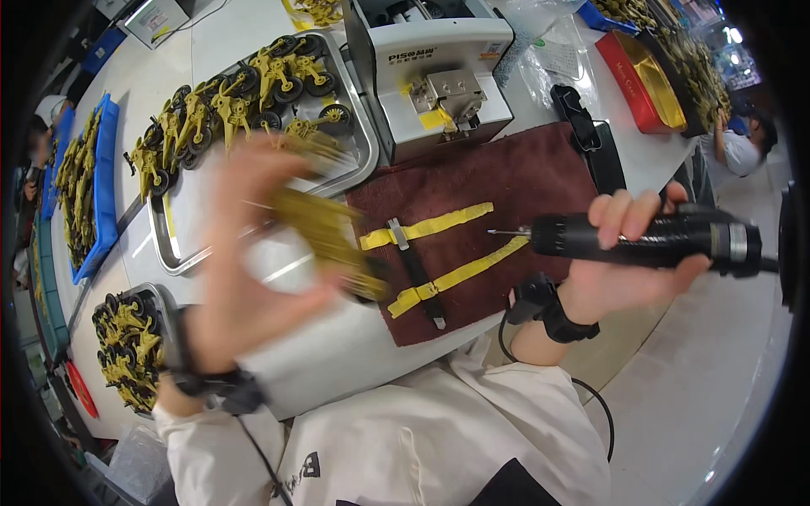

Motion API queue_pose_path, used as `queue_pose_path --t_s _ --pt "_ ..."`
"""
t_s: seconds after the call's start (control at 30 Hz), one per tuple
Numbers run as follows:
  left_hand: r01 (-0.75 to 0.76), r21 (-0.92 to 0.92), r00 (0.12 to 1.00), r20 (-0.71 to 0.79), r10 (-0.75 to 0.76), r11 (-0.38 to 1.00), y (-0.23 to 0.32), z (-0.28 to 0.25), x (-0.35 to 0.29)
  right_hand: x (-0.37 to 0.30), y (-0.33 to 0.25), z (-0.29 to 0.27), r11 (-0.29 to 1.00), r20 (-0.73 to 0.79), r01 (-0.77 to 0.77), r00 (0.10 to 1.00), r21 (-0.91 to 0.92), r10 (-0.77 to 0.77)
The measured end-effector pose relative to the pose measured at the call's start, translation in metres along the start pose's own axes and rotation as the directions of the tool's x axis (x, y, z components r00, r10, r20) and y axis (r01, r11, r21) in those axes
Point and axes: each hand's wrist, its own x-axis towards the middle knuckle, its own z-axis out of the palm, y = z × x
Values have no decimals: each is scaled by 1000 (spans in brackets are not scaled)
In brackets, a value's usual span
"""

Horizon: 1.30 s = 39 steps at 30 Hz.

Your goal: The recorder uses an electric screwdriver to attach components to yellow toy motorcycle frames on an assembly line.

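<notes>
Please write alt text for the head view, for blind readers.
A person's right hand holds a black corded screwdriver above a maroon mat with yellow strips. The blurred left hand holds a yellow object near a metal tray.

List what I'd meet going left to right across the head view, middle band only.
Blue tray → left hand → blurred yellow piece → black strip → black electric screwdriver.
</notes>
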Motion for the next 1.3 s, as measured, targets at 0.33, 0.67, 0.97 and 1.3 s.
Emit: queue_pose_path --t_s 0.33,0.67,0.97,1.3 --pt "91 14 978 187 -92 996 13 115 -15 -11 7 9 996 127 -59 991 70 50" --pt "80 -47 976 207 -68 996 0 129 -20 -17 44 29 995 441 -27 895 -95 66" --pt "48 5 965 257 -48 999 -8 128 -22 -19 61 23 981 523 -35 842 -190 131" --pt "24 -6 965 261 -22 1000 -12 122 -24 -16 54 28 933 553 -356 766 -60 328"
